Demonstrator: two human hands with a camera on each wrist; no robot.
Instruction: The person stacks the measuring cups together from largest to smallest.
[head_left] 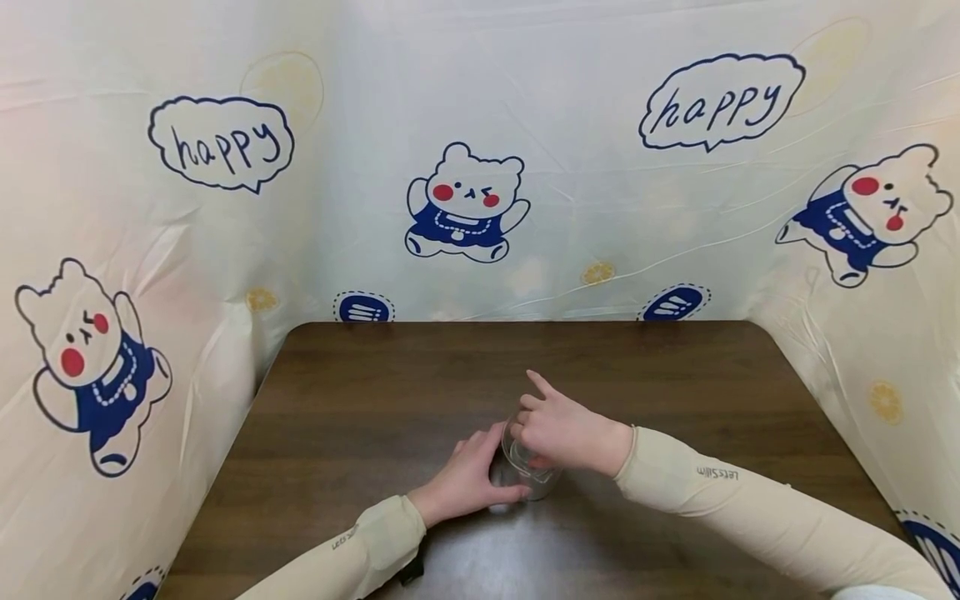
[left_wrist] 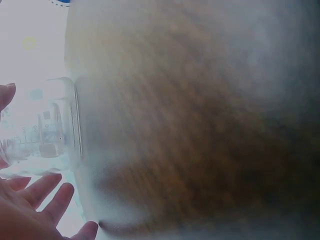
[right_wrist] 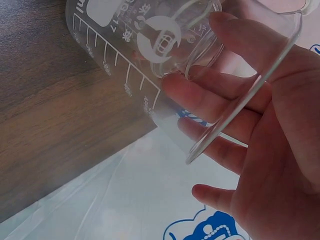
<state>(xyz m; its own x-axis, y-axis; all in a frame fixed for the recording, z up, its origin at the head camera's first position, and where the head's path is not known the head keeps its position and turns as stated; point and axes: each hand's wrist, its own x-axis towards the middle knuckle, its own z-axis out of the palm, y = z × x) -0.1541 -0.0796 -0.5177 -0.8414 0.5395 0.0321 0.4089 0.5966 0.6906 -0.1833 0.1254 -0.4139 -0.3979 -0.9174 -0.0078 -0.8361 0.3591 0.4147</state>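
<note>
A large clear glass beaker (head_left: 536, 488) with white printed markings stands on the brown table, and a smaller glass beaker (left_wrist: 47, 132) sits inside it. My left hand (head_left: 467, 475) holds the large beaker from the left, thumb on the near side and fingers spread along the other side. Reaching in over the rim, my right hand (head_left: 566, 429) pinches the smaller beaker near its top between thumb and fingers. In the right wrist view those fingers show through the wall of the large beaker (right_wrist: 117, 65). From the head, the right hand hides much of both beakers.
The dark wood-grain table (head_left: 360, 400) has rounded far corners. Pale cloth (head_left: 480, 75) printed with bears and "happy" bubbles hangs behind it and along both sides. Light sleeves (head_left: 675, 471) cover both forearms.
</note>
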